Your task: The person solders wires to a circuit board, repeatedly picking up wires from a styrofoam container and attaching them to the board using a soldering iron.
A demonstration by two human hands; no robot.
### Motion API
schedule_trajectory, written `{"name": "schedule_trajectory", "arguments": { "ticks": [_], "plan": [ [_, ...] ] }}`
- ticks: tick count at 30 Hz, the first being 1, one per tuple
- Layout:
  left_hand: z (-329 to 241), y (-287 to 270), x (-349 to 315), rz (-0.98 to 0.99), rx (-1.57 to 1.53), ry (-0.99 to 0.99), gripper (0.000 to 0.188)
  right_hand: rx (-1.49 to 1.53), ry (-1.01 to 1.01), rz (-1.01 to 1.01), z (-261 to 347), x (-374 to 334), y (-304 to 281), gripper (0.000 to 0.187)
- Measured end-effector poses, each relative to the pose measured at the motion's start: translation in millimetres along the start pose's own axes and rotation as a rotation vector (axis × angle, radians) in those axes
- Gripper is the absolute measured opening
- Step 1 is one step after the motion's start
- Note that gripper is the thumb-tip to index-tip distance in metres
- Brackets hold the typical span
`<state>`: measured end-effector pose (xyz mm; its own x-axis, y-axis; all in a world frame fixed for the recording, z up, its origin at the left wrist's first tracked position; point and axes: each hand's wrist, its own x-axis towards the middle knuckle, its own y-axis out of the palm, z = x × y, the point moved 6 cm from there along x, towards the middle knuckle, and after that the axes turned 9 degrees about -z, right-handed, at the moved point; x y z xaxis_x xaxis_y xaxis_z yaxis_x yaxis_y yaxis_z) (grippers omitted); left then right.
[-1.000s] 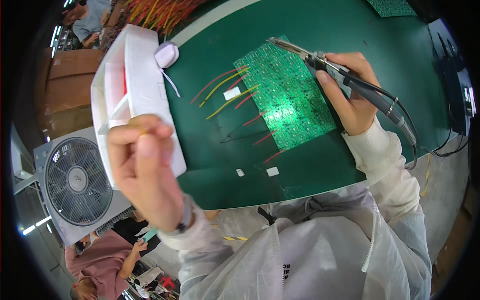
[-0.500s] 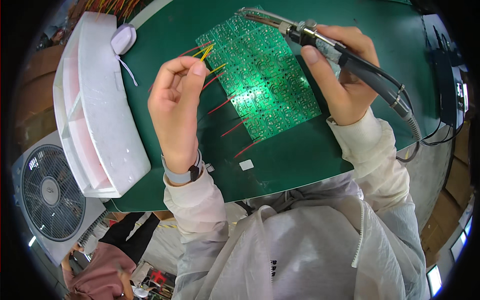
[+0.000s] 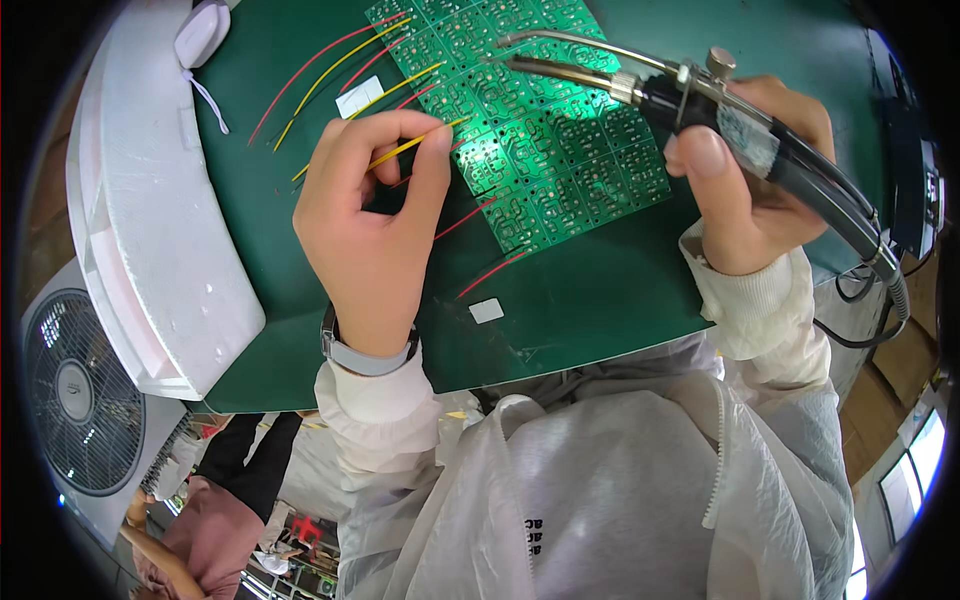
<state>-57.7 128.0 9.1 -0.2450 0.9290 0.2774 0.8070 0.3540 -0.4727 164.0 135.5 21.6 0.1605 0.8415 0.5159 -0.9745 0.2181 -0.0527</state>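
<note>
A green circuit board panel (image 3: 590,160) lies on the green table, with red and yellow wires along its left edge. My left hand (image 3: 365,235) pinches a yellow wire (image 3: 405,147) between thumb and forefinger; the wire's front end reaches the board's edge. In my right hand (image 3: 765,200) is a soldering iron (image 3: 655,95) with a thin metal feed tube above its tip. The tip hangs over the upper middle of the board; whether it touches is unclear. Another yellow wire (image 3: 325,75) and a red wire (image 3: 300,75) extend left from the board's upper corner.
At the left stands a white foam tray (image 3: 185,230) with a small white corded device (image 3: 203,32) beside it. A white label (image 3: 487,310) lies near the front edge. The iron's cable runs right, toward a dark box (image 3: 912,190). Beyond the table are a fan (image 3: 83,390) and a person (image 3: 205,530).
The view has shifted. Along the board's left edge, my left hand has moved nearer and now pinches one yellow wire. The iron's tip has come down from the board's far end.
</note>
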Motion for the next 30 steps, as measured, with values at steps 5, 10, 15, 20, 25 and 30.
{"name": "schedule_trajectory", "arguments": {
  "ticks": [5, 10, 15, 20, 25, 30],
  "plan": [
    [0.0, 5.0, 1.9, -0.009, 0.035, 0.034, 0.009, -0.009, 0.017, 0.013, 2.0, -1.6, 1.1, 0.028],
    [0.6, 1.6, 1.0, -0.019, 0.065, 0.026, 0.011, 0.033, -0.004, 0.059, -0.9, -1.1, 7.8, 0.028],
    [-4.6, 3.8, 0.9, 0.001, 0.131, 0.168, 0.007, 0.022, -0.019, 0.042, -0.3, -1.7, 7.9, 0.028],
    [-6.1, 4.1, 1.2, 0.000, 0.156, 0.142, 0.007, 0.023, -0.024, 0.053, -1.0, -1.1, 9.7, 0.028],
    [-5.9, 5.5, 1.4, 0.001, 0.177, 0.150, 0.008, 0.017, -0.034, 0.066, -1.8, -1.5, 9.1, 0.029],
    [-3.6, 5.1, 1.3, -0.002, 0.103, 0.169, 0.008, -0.005, -0.014, 0.040, -3.2, -3.0, 9.1, 0.031]
  ]
}}
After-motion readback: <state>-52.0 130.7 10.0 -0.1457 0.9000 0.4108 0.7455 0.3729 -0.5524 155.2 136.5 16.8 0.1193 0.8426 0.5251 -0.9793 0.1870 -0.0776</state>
